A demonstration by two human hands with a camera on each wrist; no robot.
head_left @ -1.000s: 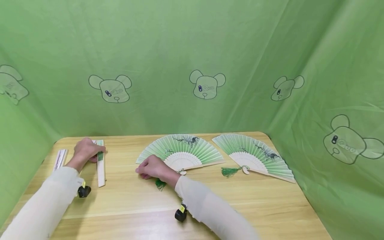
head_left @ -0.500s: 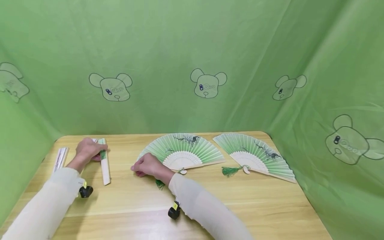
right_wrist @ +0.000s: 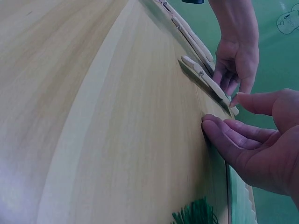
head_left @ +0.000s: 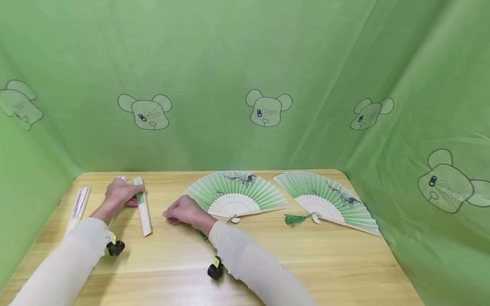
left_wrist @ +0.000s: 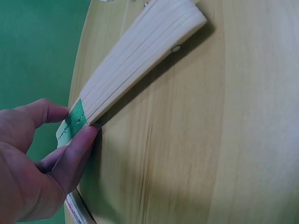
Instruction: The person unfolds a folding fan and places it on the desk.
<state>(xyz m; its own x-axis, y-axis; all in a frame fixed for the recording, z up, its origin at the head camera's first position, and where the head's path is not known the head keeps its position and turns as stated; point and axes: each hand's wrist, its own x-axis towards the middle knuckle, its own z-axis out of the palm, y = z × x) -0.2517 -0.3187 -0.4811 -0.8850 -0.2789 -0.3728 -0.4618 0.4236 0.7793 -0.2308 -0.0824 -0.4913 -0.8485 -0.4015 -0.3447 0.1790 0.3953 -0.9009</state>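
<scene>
As the row on the table [head_left: 291, 263] runs from left to right, a pinkish folded fan [head_left: 81, 202] comes first, its near end hidden by the left sleeve [head_left: 61, 263]. A second folded fan [left_wrist: 77, 210] is mostly covered by the left hand [head_left: 121, 192]. That hand pinches the last of the three, a green-and-cream folded fan [head_left: 144, 216], by its green end near the far edge; whether the fan touches the wood, I cannot tell. Next comes the right hand [head_left: 185, 210], thumb and fingertips narrowly apart with a gap between, in front of the left corner of one spread green fan [head_left: 237, 191]. Farther right, just beside it, lies the other spread green fan [head_left: 325, 197], making two. Two green tassels show, one per spread fan. Behind, five bear heads are outlined on green cloth [head_left: 206, 144].
</scene>
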